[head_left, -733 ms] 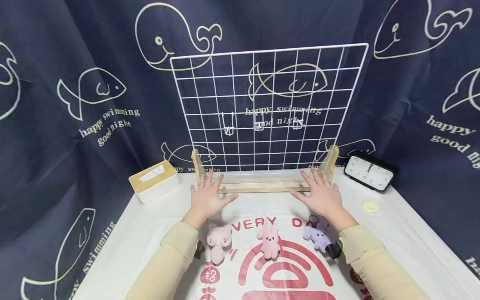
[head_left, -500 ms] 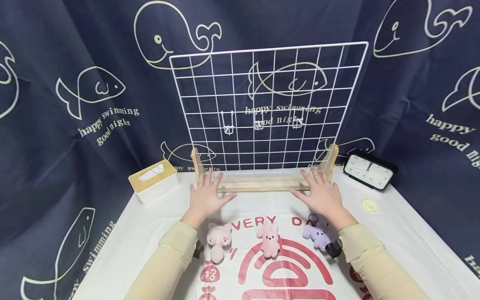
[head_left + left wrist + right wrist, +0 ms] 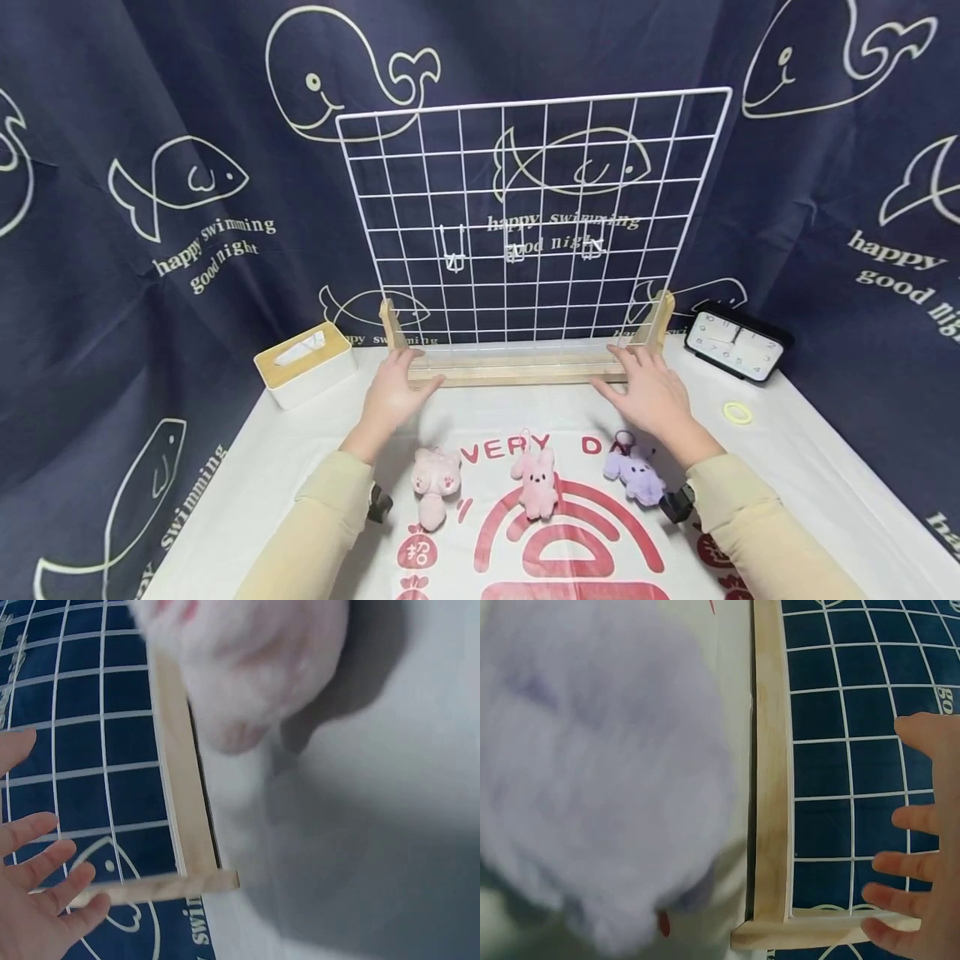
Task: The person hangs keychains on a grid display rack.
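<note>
A white wire grid panel (image 3: 534, 104) stands upright in a wooden base (image 3: 517, 374), with small wire hooks (image 3: 454, 262) hanging in a row across it. My left hand (image 3: 392, 393) is spread near the base's left end, fingers slightly bent and holding nothing. Near the right end my right hand (image 3: 651, 396) hovers likewise, thumb apart from the fingers. Three plush keychains lie on the table: a pale pink one (image 3: 437, 477) with paw prints, a pink bunny (image 3: 538, 490) and a purple one (image 3: 639, 477). The purple plush (image 3: 607, 750) looms close in the right wrist view.
A white tissue box (image 3: 315, 377) with a wooden lid sits at the left, a black-framed clock (image 3: 735, 343) at the right. In front of the clock lies a yellow ring (image 3: 738, 412). Behind everything hangs a dark blue curtain (image 3: 202, 67) with fish drawings.
My left hand has moved slightly left and the right hand slightly right, and the fingers of both look more bent. The plush keychains and grid stay put.
</note>
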### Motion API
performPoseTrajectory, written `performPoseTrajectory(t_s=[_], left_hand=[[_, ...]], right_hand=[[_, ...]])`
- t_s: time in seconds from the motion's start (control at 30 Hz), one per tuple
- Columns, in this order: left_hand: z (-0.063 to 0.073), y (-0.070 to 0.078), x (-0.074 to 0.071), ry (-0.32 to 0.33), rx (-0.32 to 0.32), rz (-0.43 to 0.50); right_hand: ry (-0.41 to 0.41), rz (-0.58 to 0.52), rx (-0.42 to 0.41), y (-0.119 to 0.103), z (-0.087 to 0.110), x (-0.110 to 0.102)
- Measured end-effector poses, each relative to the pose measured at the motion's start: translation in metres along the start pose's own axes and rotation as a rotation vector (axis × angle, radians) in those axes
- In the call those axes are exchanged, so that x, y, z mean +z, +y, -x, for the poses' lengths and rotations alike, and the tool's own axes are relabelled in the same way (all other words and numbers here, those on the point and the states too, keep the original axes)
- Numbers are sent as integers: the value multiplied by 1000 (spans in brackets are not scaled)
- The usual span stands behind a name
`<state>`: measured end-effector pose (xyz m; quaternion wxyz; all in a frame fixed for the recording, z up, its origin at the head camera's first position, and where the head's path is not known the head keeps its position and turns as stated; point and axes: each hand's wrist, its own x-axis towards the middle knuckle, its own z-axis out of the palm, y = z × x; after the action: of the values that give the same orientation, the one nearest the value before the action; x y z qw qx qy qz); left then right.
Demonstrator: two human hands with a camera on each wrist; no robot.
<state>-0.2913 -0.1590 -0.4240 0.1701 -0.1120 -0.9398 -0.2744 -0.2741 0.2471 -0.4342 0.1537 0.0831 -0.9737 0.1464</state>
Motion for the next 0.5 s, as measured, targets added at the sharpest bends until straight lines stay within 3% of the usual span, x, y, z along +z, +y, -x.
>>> performPoseTrajectory(t_s=[0.1,0.2,0.5], left_hand=[[-2,-10,-5,75,-10,100],[-3,-21,-10,123,-21,124],[-5,-44,-14,143,-159,128]], right_hand=[[-14,-26,-13,2,2,1],[-38,-61,-23,5,4,1],[-149,-205,-128,12,9,4]])
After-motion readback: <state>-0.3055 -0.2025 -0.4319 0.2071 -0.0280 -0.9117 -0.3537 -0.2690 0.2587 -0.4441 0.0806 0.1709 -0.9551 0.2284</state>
